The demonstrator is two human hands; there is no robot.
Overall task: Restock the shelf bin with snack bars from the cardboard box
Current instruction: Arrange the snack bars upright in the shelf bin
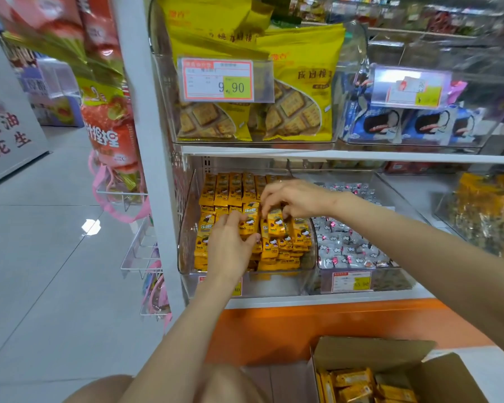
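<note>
Shelf: I see a white metal shelf unit; its lower tier carries the bin, which I use as my reference for all places.
Bin: clear plastic shelf bin, open at the top, with a price label on its front wall.
Neighbour: a second clear bin of silver-wrapped sweets touches the shelf bin's right wall.
Box: brown cardboard box, flaps open, below the bin and to its right, well apart from it.
Stock in bin: yellow foil-wrapped snack bars stand upright in tidy rows at the back. The front rows are looser, with flat bars stacked low behind the front wall.
Stock in box: a layer of the same yellow bars lies loose inside; I cannot see how deep it goes.
Left hand: over the bin's front left, fingers curled onto the bar tops and thumb closing from the side, so it grips a small clump.
Right hand: over the bin's middle, fingertips bunched downward and pinching the top of one upright bar.
Progress: I judge the bin mostly full. What is left is seating the front rows, then transferring the bars in the box.
</note>
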